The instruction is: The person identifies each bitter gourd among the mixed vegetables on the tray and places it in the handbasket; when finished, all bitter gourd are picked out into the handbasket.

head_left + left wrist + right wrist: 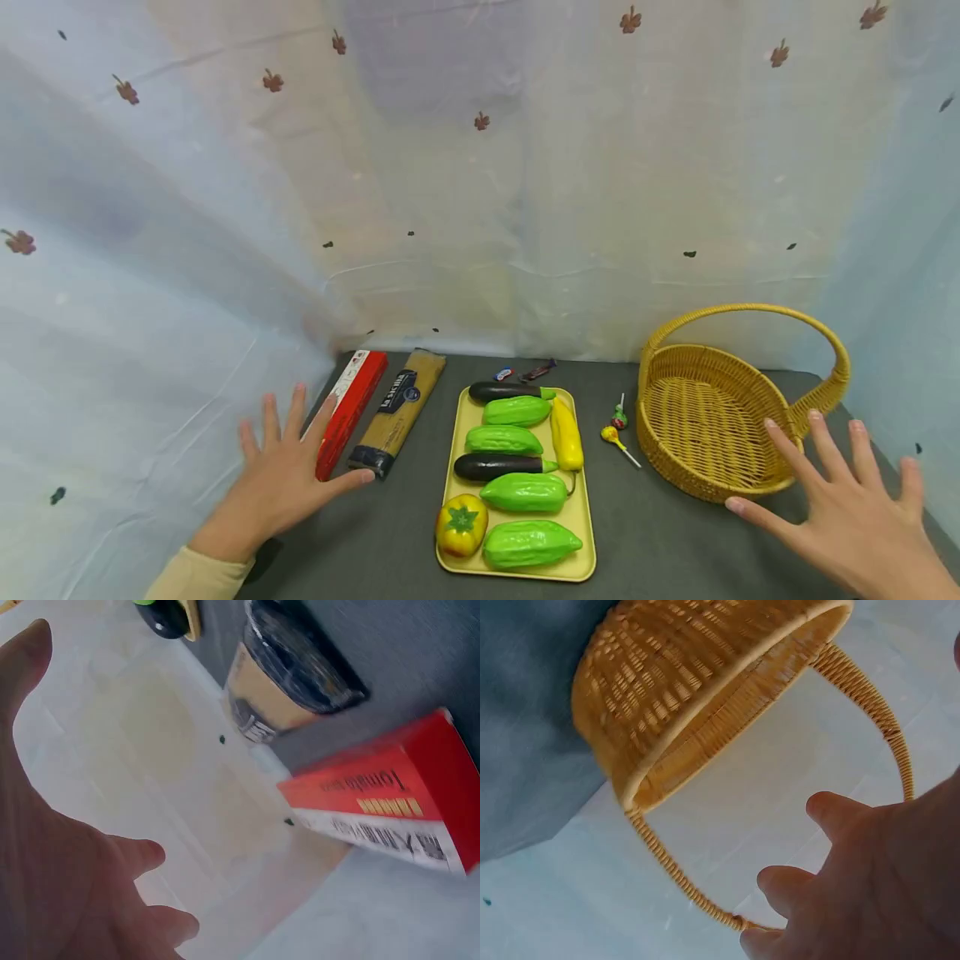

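Observation:
My left hand is spread wide with nothing in it, nearest a red box with a white side. Beside that box lies a pack of spaghetti with a dark label. My right hand, also spread and holding nothing, overlaps the near right rim of a round wicker basket in the head view. The basket's tall handle shows beyond the fingers in the right wrist view. Between the hands, a yellow tray bears eggplants, green vegetables, a yellow pepper and a persimmon.
Two lollipops, one yellow and one green and red, lie between tray and basket. Behind the tray are two small wrapped candies, one blue and white, one dark. A pale curtain surrounds the dark table.

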Action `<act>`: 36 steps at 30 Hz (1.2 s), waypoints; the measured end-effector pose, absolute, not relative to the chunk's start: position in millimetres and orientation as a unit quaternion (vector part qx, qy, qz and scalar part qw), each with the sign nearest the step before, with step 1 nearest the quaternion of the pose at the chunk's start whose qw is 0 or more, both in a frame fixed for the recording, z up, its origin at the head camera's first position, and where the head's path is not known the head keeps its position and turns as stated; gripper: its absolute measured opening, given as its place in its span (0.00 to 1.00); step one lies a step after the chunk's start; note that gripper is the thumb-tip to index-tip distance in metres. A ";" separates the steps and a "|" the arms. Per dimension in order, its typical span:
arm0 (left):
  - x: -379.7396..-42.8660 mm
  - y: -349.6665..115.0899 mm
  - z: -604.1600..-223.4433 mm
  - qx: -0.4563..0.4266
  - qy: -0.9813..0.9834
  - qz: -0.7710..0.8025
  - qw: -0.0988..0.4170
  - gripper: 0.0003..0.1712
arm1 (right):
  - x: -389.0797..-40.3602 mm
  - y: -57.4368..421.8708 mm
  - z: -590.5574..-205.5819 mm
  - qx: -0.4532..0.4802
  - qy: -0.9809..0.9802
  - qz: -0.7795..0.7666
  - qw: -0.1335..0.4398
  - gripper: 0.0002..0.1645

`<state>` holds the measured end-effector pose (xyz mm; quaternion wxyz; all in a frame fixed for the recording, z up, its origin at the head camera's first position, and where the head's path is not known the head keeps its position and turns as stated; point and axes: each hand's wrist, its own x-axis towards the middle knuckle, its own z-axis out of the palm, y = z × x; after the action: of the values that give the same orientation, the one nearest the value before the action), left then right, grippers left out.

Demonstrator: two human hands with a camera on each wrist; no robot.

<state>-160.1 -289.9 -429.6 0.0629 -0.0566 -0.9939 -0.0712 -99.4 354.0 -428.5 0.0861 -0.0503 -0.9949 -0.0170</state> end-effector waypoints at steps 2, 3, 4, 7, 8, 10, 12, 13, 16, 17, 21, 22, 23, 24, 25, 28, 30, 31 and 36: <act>-162.9 -283.8 -430.6 -0.061 -0.993 -0.087 0.057 0.71 | -101.1 346.0 -429.3 -0.038 -0.995 -0.005 0.090 0.74; -165.0 -279.6 -431.4 -0.064 -0.992 -0.097 0.053 0.71 | -102.2 341.3 -429.6 -0.030 -0.995 0.001 0.092 0.74; -167.7 -274.5 -432.4 -0.069 -0.991 -0.109 0.047 0.71 | -103.4 336.0 -429.5 -0.019 -0.995 0.010 0.096 0.73; -177.2 -254.5 -436.2 -0.085 -0.984 -0.152 0.032 0.70 | -109.1 315.1 -429.1 0.020 -0.993 0.037 0.108 0.70; -180.6 -246.7 -437.4 -0.090 -0.981 -0.170 0.025 0.69 | -111.5 306.7 -428.8 0.035 -0.992 0.045 0.112 0.69; -188.5 -230.2 -441.1 -0.099 -0.973 -0.210 0.013 0.68 | -116.8 287.7 -427.9 0.062 -0.990 0.061 0.114 0.67; -197.9 -215.0 -446.7 -0.108 -0.962 -0.251 0.008 0.66 | -122.6 266.7 -427.8 0.087 -0.987 0.078 0.115 0.65; -202.8 -208.1 -450.1 -0.111 -0.957 -0.269 0.003 0.65 | -125.2 256.2 -428.3 0.099 -0.984 0.089 0.114 0.63; -217.5 -190.2 -463.2 -0.105 -0.940 -0.323 -0.013 0.62 | -131.0 226.1 -431.2 0.141 -0.976 0.121 0.110 0.60; -222.0 -184.9 -467.7 -0.098 -0.935 -0.340 -0.020 0.61 | -132.2 217.0 -432.8 0.157 -0.972 0.135 0.112 0.59; -235.5 -168.1 -484.3 -0.054 -0.915 -0.395 -0.058 0.55 | -132.4 185.7 -437.5 0.230 -0.949 0.190 0.105 0.52; -238.1 -165.0 -487.3 -0.047 -0.912 -0.403 -0.063 0.53 | -132.1 179.3 -438.5 0.251 -0.941 0.204 0.102 0.50; -240.3 -161.9 -489.7 -0.039 -0.911 -0.405 -0.066 0.51 | -131.5 173.5 -438.9 0.272 -0.932 0.219 0.098 0.48; -242.9 -159.3 -492.6 -0.030 -0.912 -0.403 -0.067 0.49 | -131.0 168.5 -440.1 0.292 -0.924 0.229 0.092 0.47; -245.2 -156.9 -495.1 -0.023 -0.913 -0.401 -0.065 0.47 | -130.6 164.1 -441.0 0.309 -0.917 0.238 0.082 0.45; -249.8 -152.5 -500.5 -0.011 -0.920 -0.388 -0.054 0.41 | -130.8 153.8 -446.1 0.349 -0.900 0.254 0.049 0.41; -251.0 -151.9 -502.7 -0.007 -0.925 -0.376 -0.050 0.37 | -130.7 148.6 -450.7 0.362 -0.897 0.253 0.023 0.38; -250.7 -152.5 -502.7 -0.012 -0.926 -0.374 -0.049 0.35 | -130.4 146.2 -452.8 0.366 -0.896 0.251 0.010 0.37; -248.7 -158.6 -503.1 -0.028 -0.912 -0.403 -0.070 0.30 | -127.8 138.0 -461.3 0.379 -0.896 0.232 -0.016 0.33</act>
<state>-248.7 -158.6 -503.1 -0.0701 -0.0284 -0.9120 -0.4031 -127.8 138.0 -461.3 -0.0157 0.3789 -0.8957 0.2322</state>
